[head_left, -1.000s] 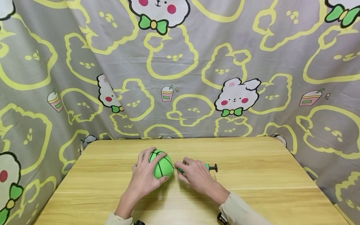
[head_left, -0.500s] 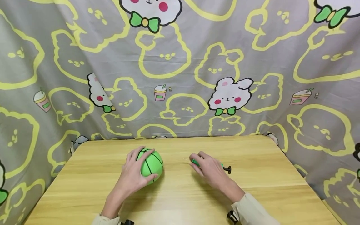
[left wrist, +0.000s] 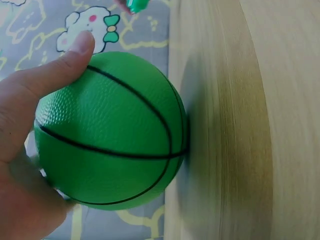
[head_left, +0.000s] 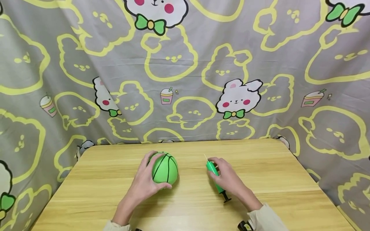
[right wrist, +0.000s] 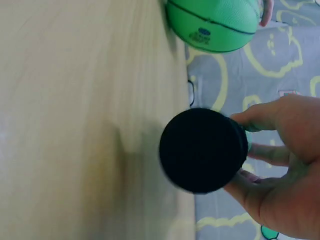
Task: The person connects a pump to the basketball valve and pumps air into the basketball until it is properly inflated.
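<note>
A small green ball (head_left: 167, 171) with black seam lines, like a mini basketball, rests on the wooden table. My left hand (head_left: 145, 181) grips it from the left, thumb on the near side and fingers over the far side. In the left wrist view the ball (left wrist: 115, 135) touches the tabletop. To its right, my right hand (head_left: 229, 179) holds a green ball pump (head_left: 212, 168) with a black handle. A thin needle (head_left: 205, 157) points away from me, apart from the ball. The black handle end (right wrist: 202, 150) faces the right wrist camera and hides most of the pump.
The wooden table (head_left: 185, 205) extends around both hands. Behind it and at the sides hangs a grey curtain (head_left: 185, 83) printed with yellow outlines and white cartoon animals. Black wrist straps show at both sleeves.
My right hand has drawn the pump rightward from the ball and turned it, so its needle now points away from me instead of left. The ball has turned slightly in my left hand.
</note>
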The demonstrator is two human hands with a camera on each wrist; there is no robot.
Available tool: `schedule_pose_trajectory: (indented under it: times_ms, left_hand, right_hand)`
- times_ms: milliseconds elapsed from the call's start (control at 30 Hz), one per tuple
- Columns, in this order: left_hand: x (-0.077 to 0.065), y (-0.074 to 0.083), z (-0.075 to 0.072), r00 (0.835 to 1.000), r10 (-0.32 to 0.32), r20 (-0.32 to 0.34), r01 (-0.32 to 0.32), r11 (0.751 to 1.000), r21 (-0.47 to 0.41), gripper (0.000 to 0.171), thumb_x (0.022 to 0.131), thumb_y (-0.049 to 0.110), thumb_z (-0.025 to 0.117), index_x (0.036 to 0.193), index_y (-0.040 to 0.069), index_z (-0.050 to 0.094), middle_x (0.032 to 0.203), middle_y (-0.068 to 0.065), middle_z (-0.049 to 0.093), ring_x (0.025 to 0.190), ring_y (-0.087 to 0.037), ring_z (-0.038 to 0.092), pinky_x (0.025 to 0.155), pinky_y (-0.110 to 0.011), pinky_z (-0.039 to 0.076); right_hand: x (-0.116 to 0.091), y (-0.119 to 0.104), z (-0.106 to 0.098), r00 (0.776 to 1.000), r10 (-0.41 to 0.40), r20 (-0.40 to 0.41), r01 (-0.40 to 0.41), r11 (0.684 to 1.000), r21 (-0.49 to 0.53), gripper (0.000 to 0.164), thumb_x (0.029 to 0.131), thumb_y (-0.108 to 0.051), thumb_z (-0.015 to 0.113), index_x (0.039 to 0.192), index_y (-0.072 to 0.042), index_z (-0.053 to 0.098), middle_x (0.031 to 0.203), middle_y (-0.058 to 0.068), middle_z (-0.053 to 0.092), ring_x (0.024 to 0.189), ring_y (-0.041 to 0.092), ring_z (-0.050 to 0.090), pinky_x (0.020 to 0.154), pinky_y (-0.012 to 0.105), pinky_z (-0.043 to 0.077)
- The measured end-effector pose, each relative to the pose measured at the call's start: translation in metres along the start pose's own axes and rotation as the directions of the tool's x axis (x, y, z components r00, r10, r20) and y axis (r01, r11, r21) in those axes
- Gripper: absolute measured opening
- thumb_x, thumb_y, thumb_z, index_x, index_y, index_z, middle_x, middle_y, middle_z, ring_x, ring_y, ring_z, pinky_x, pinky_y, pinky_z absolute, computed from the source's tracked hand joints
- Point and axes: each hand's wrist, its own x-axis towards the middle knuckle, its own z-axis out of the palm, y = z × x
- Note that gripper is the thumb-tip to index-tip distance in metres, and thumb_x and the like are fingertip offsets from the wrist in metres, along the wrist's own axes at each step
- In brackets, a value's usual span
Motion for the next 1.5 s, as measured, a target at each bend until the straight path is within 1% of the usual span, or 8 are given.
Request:
schedule_pose_trajectory:
  times_ms: [133,300,400,567,767,967,1100,1500]
  left_hand:
    - [0.000,-0.001,0.004,1.000,0.018,0.011,-0.018,1.000,-0.006,0.113,0.050,0.041,0.103,0.147,0.021,0.048,0.160,-0.012,0.036,0.143,-0.041,0.037,0.104,-0.071,0.036]
    - [-0.004,-0.002,0.008,0.999,-0.046,-0.024,0.045,0.998,-0.054,0.114,0.052,0.041,0.102,0.149,0.024,0.045,0.155,-0.015,0.033,0.133,-0.043,0.045,0.095,-0.069,0.045]
    - [-0.004,-0.003,0.007,0.998,-0.058,-0.015,0.056,0.994,-0.093,0.114,0.055,0.039,0.102,0.152,0.024,0.043,0.155,-0.011,0.037,0.136,-0.040,0.044,0.097,-0.069,0.044]
    - [-0.005,-0.004,0.006,0.998,-0.060,0.033,0.064,0.989,-0.135,0.113,0.058,0.037,0.100,0.154,0.026,0.042,0.162,-0.010,0.033,0.141,-0.042,0.040,0.098,-0.071,0.040]
    - [-0.006,-0.004,0.007,0.996,-0.071,0.045,0.077,0.986,-0.148,0.110,0.061,0.036,0.099,0.156,0.033,0.042,0.158,-0.016,0.030,0.134,-0.050,0.044,0.094,-0.071,0.044]
    - [-0.007,-0.006,0.004,0.999,-0.038,0.031,0.043,0.986,-0.160,0.107,0.060,0.035,0.099,0.153,0.031,0.046,0.155,-0.014,0.035,0.129,-0.047,0.050,0.091,-0.067,0.049]
    - [-0.007,-0.007,0.003,0.998,-0.016,0.053,0.025,0.984,-0.174,0.107,0.061,0.035,0.099,0.154,0.031,0.046,0.156,-0.015,0.034,0.128,-0.047,0.051,0.091,-0.067,0.049]
    - [-0.008,-0.007,0.005,0.997,-0.029,0.071,0.044,0.976,-0.213,0.112,0.066,0.046,0.095,0.159,0.028,0.035,0.165,-0.013,0.024,0.137,-0.052,0.041,0.094,-0.072,0.044]
  right_hand:
    - [0.003,0.008,0.005,0.998,0.059,-0.018,-0.060,0.996,-0.067,0.042,0.089,-0.010,0.076,0.130,-0.005,0.065,0.094,0.004,0.064,0.076,0.013,0.058,0.061,0.029,0.050]
    - [0.005,0.014,0.012,0.993,0.108,-0.041,-0.114,0.980,-0.163,0.039,0.088,-0.018,0.077,0.124,-0.009,0.067,0.080,0.000,0.063,0.061,0.013,0.050,0.052,0.030,0.040]
    - [0.003,0.016,0.015,0.991,0.123,-0.047,-0.130,0.973,-0.190,0.040,0.088,-0.020,0.076,0.125,-0.008,0.066,0.075,-0.001,0.059,0.058,0.014,0.046,0.050,0.030,0.037]
    - [0.001,0.018,0.015,0.989,0.136,-0.050,-0.144,0.967,-0.210,0.044,0.090,-0.024,0.076,0.128,-0.007,0.064,0.081,0.001,0.061,0.062,0.015,0.048,0.052,0.031,0.038]
    - [-0.007,0.015,0.010,0.991,0.131,-0.012,-0.131,0.970,-0.204,0.049,0.086,-0.019,0.078,0.132,-0.008,0.063,0.093,0.003,0.066,0.074,0.014,0.055,0.059,0.033,0.046]
    - [-0.010,0.014,0.013,0.994,0.094,-0.054,-0.104,0.970,-0.219,0.050,0.085,-0.017,0.078,0.131,-0.006,0.063,0.093,0.006,0.063,0.072,0.016,0.052,0.058,0.033,0.044]
    - [-0.009,0.015,0.015,0.993,0.092,-0.077,-0.107,0.970,-0.219,0.051,0.086,-0.018,0.077,0.134,-0.005,0.062,0.095,0.008,0.063,0.073,0.017,0.052,0.057,0.033,0.042]
    - [-0.012,0.015,0.010,0.994,0.112,-0.011,-0.112,0.983,-0.144,0.064,0.086,-0.026,0.082,0.141,-0.004,0.056,0.095,0.003,0.063,0.085,0.018,0.059,0.071,0.039,0.051]
